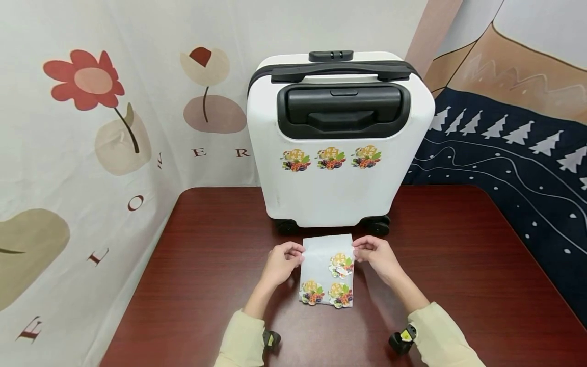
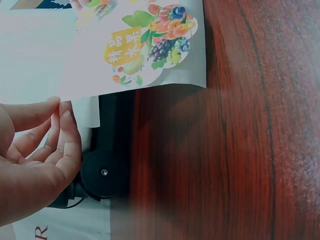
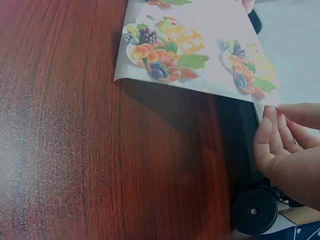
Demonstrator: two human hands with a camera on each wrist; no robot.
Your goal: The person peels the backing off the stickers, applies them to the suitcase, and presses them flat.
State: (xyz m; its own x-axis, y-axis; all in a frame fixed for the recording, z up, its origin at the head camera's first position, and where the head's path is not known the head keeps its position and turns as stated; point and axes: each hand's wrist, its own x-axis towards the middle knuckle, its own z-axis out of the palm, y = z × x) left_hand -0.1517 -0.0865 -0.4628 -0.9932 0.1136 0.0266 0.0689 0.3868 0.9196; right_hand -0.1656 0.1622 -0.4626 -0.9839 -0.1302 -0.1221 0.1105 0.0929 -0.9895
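Bright, even light fills your head view, with soft shadows and a pale sheen on the surface (image 1: pixel 206 265). In your wrist views, glare washes out the sheet (image 3: pixel 212 40) above a dark shadow.

A pale, glossy rectangular sheet (image 1: pixel 316 262) is held above the desk (image 1: pixel 206 255), just in front of the white suitcase (image 1: pixel 330 193), its side edges pinched by the left hand (image 1: pixel 283 262) and the right hand (image 1: pixel 373 255). It bears three colourful fruit stickers (image 1: pixel 341 295) with yellow lettering: two along the near edge, one above the right-hand one. The far part is bare; the near edge curves slightly.
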